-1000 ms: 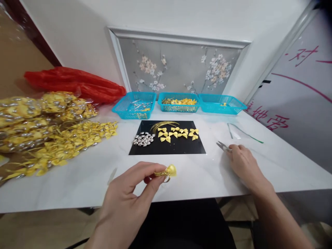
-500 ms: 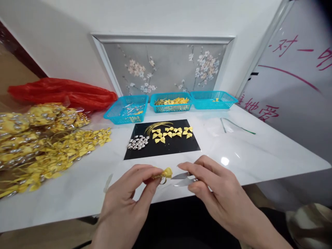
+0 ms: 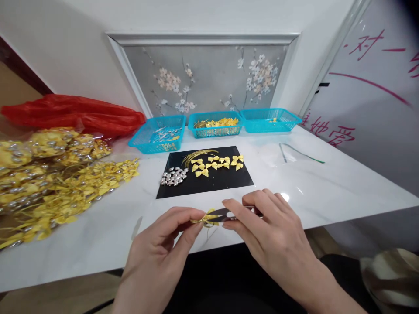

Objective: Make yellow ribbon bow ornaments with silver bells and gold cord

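Note:
Between its thumb and fingertips my left hand [image 3: 166, 246] pinches a small yellow ribbon flower [image 3: 213, 217] with thin golden wire loops. My right hand [image 3: 273, 237] is closed around a pair of thread snips [image 3: 220, 213]. Their pointed steel blades reach left to the flower and lie nearly together over it; whether they cut anything cannot be made out. Behind both hands lies a black mat [image 3: 216, 185] bearing silver beads [image 3: 175, 176], yellow ribbon petals [image 3: 218, 163] and a bundle of golden wires [image 3: 200, 155].
Three blue baskets stand along the wall: the left basket [image 3: 157, 147], the middle basket [image 3: 216, 132] and the right basket [image 3: 271, 126]. Finished yellow flower strands [image 3: 81, 187] heap up at left beside red mesh cloth [image 3: 72, 113]. A green strip [image 3: 303, 155] lies on the white table [image 3: 343, 183].
The snips have moved left onto the flower, and their blades have gone from spread to nearly closed. My left hand keeps its pinch. The camera view has shifted slightly.

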A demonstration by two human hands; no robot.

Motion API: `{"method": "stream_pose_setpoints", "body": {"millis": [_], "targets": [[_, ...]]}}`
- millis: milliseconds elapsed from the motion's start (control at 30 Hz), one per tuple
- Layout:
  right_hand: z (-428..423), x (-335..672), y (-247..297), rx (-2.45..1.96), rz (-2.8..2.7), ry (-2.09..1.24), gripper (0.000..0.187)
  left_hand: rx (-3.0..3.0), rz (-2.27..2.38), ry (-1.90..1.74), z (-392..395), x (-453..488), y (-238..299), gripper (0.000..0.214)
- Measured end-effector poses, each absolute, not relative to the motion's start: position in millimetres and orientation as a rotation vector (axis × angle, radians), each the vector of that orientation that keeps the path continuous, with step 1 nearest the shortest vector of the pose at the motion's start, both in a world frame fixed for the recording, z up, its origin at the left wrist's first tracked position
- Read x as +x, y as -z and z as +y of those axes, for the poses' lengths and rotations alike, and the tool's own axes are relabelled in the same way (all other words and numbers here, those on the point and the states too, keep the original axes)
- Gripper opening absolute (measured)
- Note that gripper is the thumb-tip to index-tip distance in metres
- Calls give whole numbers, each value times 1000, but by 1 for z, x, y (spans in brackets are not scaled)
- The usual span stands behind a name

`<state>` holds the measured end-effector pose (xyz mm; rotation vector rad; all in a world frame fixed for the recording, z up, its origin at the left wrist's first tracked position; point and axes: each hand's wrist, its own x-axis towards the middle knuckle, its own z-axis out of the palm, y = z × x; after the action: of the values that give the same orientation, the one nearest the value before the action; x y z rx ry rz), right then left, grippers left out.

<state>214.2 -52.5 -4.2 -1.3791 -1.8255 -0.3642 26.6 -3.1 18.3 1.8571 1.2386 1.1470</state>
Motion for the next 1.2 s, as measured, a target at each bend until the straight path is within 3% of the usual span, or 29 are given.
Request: {"method": "stream_pose_setpoints", "body": {"millis": [1200], "targets": [[-44, 206, 8, -1296, -1827, 342, 21, 1846, 1169, -1089, -3, 27, -17, 13]]}}
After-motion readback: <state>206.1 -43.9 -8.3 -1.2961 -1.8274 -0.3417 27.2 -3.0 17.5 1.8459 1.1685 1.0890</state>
